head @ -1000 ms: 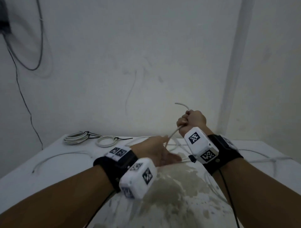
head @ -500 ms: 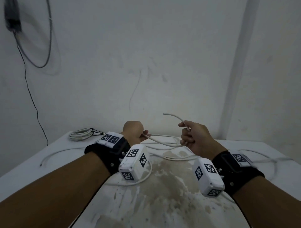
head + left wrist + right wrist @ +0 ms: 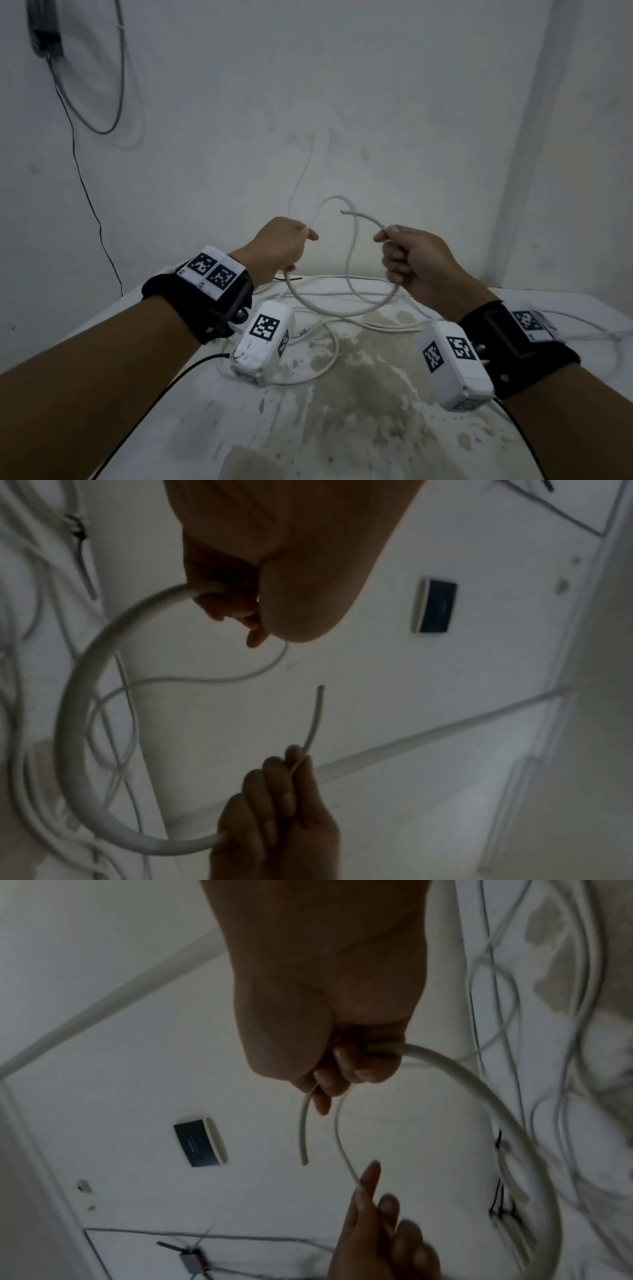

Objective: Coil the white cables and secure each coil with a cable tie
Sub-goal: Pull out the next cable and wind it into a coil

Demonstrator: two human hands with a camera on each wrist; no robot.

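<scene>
A white cable (image 3: 342,310) hangs in a loop between both hands above the white table (image 3: 342,428). My right hand (image 3: 407,260) grips it near its free end (image 3: 346,212), which sticks up to the left. My left hand (image 3: 284,246) grips the same cable further along, and a second arc (image 3: 334,200) rises from it. In the left wrist view the thick loop (image 3: 78,723) runs from my left fingers (image 3: 232,607) down to the right hand (image 3: 281,804). In the right wrist view the cable (image 3: 479,1091) leaves my right fingers (image 3: 346,1069).
More loose white cable (image 3: 329,356) lies tangled on the stained table below the hands, with strands running off to the right (image 3: 582,332). A dark wire (image 3: 85,192) hangs down the wall at left from a box (image 3: 44,31). A wall corner (image 3: 527,137) stands at right.
Both hands have risen from the table and moved apart. The cable between them has opened into a wider hanging loop, with a new arc lifted above the left hand.
</scene>
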